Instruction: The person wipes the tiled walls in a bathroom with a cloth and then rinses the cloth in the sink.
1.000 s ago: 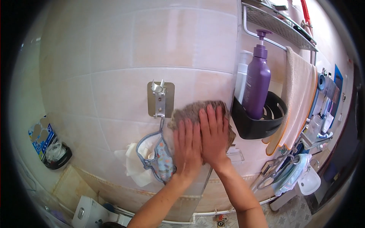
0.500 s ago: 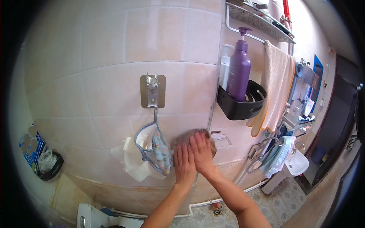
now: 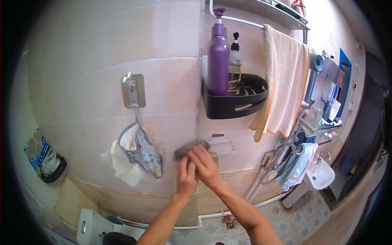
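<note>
At the wall corner, a grey-brown fuzzy bundle (image 3: 188, 148) is between my hands and the tiles; its exact kind cannot be made out. My left hand (image 3: 187, 176) has its fingers bent together against the bundle's lower side. Over its right part lies my right hand (image 3: 205, 164), fingers curled round it and touching the left fingertips. A beige, rough-textured piece (image 3: 214, 158) shows beside the right hand. To the left, a blue patterned cloth holder (image 3: 147, 151) with white tissue (image 3: 122, 161) hangs from a metal wall hook (image 3: 131, 92).
Above right, a black corner basket (image 3: 234, 105) holds a purple pump bottle (image 3: 219, 61) and a clear pump bottle (image 3: 235, 63). A cream towel (image 3: 283, 77) hangs beside it. A white toilet (image 3: 92, 228) is below left; a washbasin (image 3: 320, 175) stands far right.
My view has swung right, so the wall things sit further left. My fingers, laid flat over the fuzzy bundle before, are now bent, and more of its top shows.
</note>
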Available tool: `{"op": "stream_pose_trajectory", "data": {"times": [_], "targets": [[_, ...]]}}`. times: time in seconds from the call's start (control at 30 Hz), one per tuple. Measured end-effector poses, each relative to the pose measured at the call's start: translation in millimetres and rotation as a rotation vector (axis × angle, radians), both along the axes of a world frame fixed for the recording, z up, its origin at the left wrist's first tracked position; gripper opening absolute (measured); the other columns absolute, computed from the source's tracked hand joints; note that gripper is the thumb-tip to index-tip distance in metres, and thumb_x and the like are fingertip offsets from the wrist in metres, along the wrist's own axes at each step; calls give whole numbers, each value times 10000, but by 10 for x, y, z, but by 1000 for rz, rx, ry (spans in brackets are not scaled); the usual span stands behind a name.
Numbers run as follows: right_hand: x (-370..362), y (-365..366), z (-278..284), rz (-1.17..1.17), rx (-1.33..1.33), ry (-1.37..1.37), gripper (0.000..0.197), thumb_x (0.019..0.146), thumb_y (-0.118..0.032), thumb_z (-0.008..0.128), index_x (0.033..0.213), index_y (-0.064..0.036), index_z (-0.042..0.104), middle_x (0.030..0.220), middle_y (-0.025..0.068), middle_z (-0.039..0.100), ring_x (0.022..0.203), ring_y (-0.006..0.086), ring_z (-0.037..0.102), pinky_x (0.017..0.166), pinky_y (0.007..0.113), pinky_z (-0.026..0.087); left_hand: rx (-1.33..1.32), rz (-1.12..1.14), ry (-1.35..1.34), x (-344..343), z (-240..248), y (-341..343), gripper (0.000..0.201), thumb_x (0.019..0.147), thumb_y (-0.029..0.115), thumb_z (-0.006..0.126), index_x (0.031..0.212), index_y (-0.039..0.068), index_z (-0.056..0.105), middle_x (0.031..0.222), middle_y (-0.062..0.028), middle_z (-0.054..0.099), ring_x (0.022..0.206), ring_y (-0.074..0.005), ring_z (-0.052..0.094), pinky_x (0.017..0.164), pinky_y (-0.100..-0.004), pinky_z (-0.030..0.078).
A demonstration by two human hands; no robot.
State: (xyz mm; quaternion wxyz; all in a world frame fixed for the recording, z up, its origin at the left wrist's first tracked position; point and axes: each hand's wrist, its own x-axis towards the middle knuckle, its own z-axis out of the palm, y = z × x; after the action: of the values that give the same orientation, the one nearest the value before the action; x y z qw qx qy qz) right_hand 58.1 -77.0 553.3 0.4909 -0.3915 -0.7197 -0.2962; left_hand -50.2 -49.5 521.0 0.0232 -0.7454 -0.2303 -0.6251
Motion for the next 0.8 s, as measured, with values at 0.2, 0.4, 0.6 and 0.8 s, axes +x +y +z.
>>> {"op": "stream_pose_trajectory", "data": {"times": [0.2, 0.4, 0.6, 0.8], "targets": [[871, -241, 151, -20, 78, 126, 430, 764, -11, 639, 1186, 40, 575, 1287, 231, 492, 1204, 385, 483, 1015, 422, 406, 184, 27, -28, 991, 138, -237, 409, 828, 24, 614, 1223, -24, 520, 1379, -223, 399, 1259, -417, 407, 1041, -477, 367], [1533, -87, 488, -65, 105, 189, 448, 708, 67, 623, 1153, 57, 574, 1196, 263, 543, 1151, 422, 508, 973, 412, 433, 194, 1, 76, 1669, 516, -70, 422, 835, 15, 509, 1250, -57, 499, 1380, -224, 398, 1282, -418, 377, 1033, -507, 354], [1531, 490, 915, -50, -100, -111, 379, 830, -87, 549, 1200, -2, 545, 1258, 213, 516, 1193, 390, 452, 1010, 467, 359, 57, 49, 131, 1546, 713, 575, 518, 804, 2, 509, 1317, -29, 442, 1390, -233, 386, 1311, -421, 330, 1081, -497, 285], [1571, 1044, 725, -145, -30, -92, 362, 832, -153, 503, 1178, -68, 565, 1268, 172, 515, 1210, 347, 454, 1048, 475, 305, -11, 370, 328, 1408, 704, 743, 559, 821, 15, 475, 1371, -4, 376, 1401, -213, 379, 1317, -398, 324, 1104, -480, 251]]}}
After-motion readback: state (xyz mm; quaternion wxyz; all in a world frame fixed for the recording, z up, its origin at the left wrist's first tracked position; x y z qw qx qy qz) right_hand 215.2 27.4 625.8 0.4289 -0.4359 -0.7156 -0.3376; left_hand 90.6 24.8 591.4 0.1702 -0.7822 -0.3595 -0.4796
